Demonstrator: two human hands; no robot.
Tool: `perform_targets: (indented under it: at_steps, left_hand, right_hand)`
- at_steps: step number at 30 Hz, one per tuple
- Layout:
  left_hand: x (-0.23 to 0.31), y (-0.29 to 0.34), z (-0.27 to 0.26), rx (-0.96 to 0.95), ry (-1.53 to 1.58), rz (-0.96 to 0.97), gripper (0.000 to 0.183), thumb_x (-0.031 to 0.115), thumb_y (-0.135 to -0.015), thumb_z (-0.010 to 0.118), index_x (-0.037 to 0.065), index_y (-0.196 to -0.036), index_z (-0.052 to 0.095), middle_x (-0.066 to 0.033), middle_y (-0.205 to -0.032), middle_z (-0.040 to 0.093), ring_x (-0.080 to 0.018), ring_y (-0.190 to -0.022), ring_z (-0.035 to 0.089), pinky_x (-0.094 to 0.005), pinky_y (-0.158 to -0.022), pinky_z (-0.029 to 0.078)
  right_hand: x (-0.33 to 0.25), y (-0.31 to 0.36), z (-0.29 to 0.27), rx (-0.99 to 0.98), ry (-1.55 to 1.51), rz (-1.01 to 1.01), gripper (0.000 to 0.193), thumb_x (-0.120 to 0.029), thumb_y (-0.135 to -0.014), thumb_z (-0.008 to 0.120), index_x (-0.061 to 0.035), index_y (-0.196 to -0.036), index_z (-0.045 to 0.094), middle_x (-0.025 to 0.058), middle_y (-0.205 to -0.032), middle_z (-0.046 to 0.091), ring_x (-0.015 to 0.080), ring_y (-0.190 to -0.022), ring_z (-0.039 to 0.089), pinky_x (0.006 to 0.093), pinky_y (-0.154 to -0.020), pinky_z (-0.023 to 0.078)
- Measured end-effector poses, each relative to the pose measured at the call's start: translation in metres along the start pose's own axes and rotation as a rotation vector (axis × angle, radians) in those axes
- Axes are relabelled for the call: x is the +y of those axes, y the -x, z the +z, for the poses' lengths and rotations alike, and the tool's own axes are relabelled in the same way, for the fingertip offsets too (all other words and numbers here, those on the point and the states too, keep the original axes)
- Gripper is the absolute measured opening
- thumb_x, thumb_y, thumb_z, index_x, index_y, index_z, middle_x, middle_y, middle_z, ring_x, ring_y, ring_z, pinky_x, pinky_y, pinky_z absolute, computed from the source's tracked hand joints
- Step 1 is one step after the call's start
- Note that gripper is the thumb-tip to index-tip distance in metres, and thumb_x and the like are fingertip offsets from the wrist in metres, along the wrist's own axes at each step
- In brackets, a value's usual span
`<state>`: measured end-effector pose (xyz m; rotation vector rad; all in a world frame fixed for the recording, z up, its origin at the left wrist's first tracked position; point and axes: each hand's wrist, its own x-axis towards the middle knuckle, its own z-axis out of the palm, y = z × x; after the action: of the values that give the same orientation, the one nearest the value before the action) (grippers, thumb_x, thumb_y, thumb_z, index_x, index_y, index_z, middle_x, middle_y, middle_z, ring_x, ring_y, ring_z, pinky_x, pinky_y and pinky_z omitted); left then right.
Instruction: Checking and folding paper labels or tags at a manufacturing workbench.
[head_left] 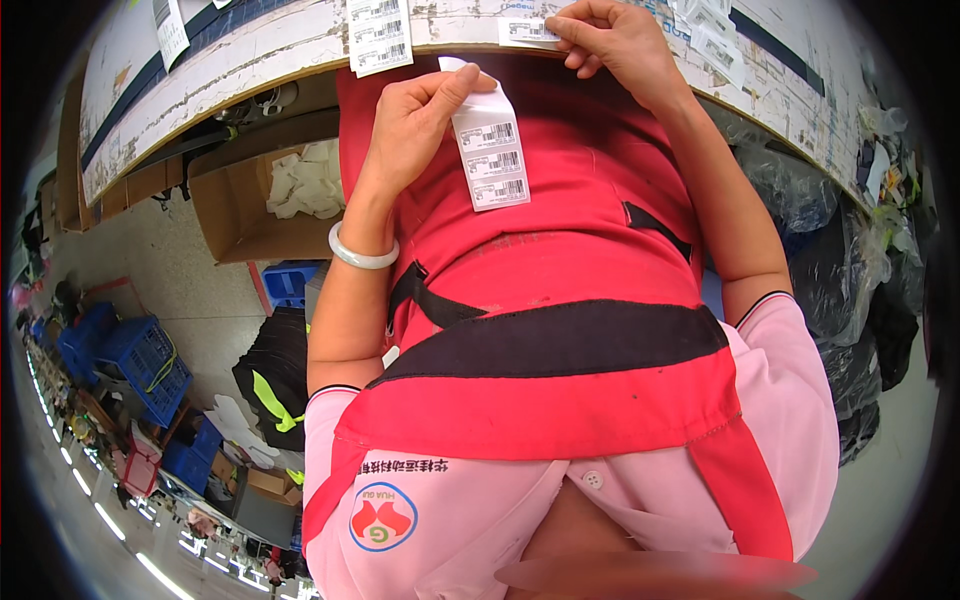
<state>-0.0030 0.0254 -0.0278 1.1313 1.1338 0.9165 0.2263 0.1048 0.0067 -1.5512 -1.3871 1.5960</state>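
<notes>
My left hand pinches the top end of a strip of white barcode labels, thumb on top. The strip hangs over the table's front edge, in front of my red apron. Farther right, my right hand has thumb and forefinger closed on the right end of a small white barcode label, which lies at the tabletop. Whether that label is stuck down or loose I cannot tell. Another strip of barcode labels lies on the table just beyond my left hand, its lower end at the edge.
The worn white table curves across the top. More label strips lie at its far left and right. Below left stand a cardboard box with white cloth and blue crates. Dark plastic bags crowd the right.
</notes>
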Motion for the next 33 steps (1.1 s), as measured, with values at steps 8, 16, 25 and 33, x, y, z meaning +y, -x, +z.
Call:
perform_targets:
  at_steps: [8, 16, 25, 33]
  left_hand:
    - [-0.004, 0.0, 0.0, -0.001, 0.016, -0.012, 0.036, 0.033, -0.096, 0.057, 0.001, -0.097, 0.072, 0.0014, -0.072, 0.064, -0.0032, -0.063, 0.052, -0.019, -0.055, 0.04]
    - [-0.008, -0.003, -0.001, -0.009, -0.003, -0.014, 0.038, 0.034, -0.097, 0.055, 0.0, -0.098, 0.072, 0.0, -0.075, 0.065, -0.0037, -0.065, 0.054, -0.0188, -0.057, 0.041]
    - [0.011, 0.014, -0.004, -0.069, 0.169, -0.157, 0.026, 0.017, -0.093, 0.06, 0.001, -0.111, 0.067, -0.0032, -0.089, 0.067, -0.005, -0.061, 0.054, -0.0194, -0.051, 0.042]
    - [0.007, 0.015, -0.007, -0.113, 0.307, -0.217, 0.026, 0.01, -0.09, 0.062, 0.001, -0.114, 0.065, -0.0038, -0.086, 0.067, -0.0046, -0.058, 0.052, -0.0177, -0.049, 0.04]
  right_hand:
    - [-0.003, 0.003, 0.003, 0.006, 0.027, -0.02, 0.016, -0.013, -0.089, 0.064, 0.0027, -0.088, 0.063, 0.0055, -0.07, 0.064, 0.0094, -0.054, 0.059, 0.02, -0.048, 0.049]
    - [-0.009, 0.007, 0.01, 0.042, 0.205, -0.093, 0.016, -0.014, -0.09, 0.061, 0.0014, -0.088, 0.063, 0.0046, -0.07, 0.063, 0.0092, -0.055, 0.059, 0.021, -0.049, 0.049]
    - [0.017, 0.033, -0.05, 0.169, 0.027, -0.226, 0.019, -0.02, -0.093, 0.062, -0.0016, -0.096, 0.067, 0.0003, -0.073, 0.062, 0.0055, -0.064, 0.059, 0.0181, -0.056, 0.047]
    - [0.06, 0.038, -0.16, 0.602, 0.491, -0.083, 0.027, -0.028, -0.081, 0.076, -0.005, -0.091, 0.067, -0.0024, -0.069, 0.06, 0.0045, -0.06, 0.054, 0.0189, -0.054, 0.042]
